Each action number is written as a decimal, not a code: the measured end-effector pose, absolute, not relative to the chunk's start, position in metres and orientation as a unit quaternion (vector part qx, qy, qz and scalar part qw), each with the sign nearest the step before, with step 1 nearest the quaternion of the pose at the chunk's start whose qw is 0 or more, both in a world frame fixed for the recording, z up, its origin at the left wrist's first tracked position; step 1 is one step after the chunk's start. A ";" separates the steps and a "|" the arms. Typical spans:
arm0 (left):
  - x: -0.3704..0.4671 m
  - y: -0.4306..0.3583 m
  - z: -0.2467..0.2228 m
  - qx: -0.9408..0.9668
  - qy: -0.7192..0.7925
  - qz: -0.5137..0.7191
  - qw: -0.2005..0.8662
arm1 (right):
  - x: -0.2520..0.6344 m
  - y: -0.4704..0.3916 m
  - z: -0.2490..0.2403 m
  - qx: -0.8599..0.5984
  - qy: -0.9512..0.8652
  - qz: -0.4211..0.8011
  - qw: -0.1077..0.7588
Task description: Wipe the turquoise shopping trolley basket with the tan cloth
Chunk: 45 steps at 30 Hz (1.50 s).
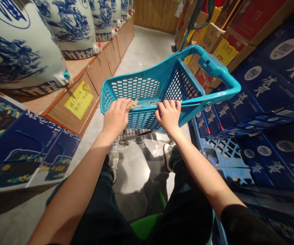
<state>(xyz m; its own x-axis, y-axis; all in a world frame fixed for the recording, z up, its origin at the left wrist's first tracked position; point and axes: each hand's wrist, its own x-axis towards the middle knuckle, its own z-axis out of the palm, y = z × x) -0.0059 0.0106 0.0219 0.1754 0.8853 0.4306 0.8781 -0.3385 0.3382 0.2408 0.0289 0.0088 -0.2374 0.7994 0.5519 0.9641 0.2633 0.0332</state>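
A blue plastic shopping cart (141,73) with perforated walls stands in front of me, its handle (220,73) at the upper right. My left hand (116,115) is closed over the near rim toward the cart's left end. By its fingertips, against the rim, is a crumpled tan piece (132,105); whether it is cloth or paper I cannot tell. Farther right, my right hand (169,115) has its fingers curled over the same rim. Both thumbs are mostly hidden from view. The visible part of the basket's inside shows bare blue plastic.
Large blue-and-white porcelain jars (70,27) line a wooden counter (99,66) on the left, with a yellow sign (79,99). Blue gift bags (21,143) stand below. Stacked blue boxes (261,85) and cartons (213,39) flank the right. A green plastic surface (147,225) is beneath me.
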 end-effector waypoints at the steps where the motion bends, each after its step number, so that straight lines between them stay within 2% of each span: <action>1: -0.011 0.014 0.022 0.750 0.598 0.283 0.009 | 0.241 0.029 0.009 -0.577 -0.764 -0.186 0.220; 4: -0.018 0.017 0.020 0.724 0.629 0.283 0.011 | 0.240 0.028 0.009 -0.578 -0.764 -0.184 0.218; 10: -0.002 0.007 0.021 0.800 0.532 0.279 0.001 | 0.242 0.030 0.009 -0.581 -0.764 -0.178 0.217; 18: -0.049 0.021 0.020 0.715 0.653 0.249 -0.001 | 0.240 0.029 0.010 -0.580 -0.766 -0.179 0.212; 25: -0.005 0.002 0.024 0.811 0.520 0.270 -0.009 | 0.242 0.028 0.011 -0.587 -0.764 -0.174 0.204; 32: -0.028 0.014 0.023 0.733 0.630 0.255 -0.010 | 0.241 0.030 0.008 -0.580 -0.765 -0.186 0.209; 40: 0.001 -0.002 0.023 0.807 0.521 0.276 -0.019 | 0.243 0.029 0.010 -0.583 -0.764 -0.175 0.212; 45: -0.024 0.013 0.019 0.746 0.602 0.282 -0.035 | 0.243 0.029 0.008 -0.578 -0.764 -0.188 0.215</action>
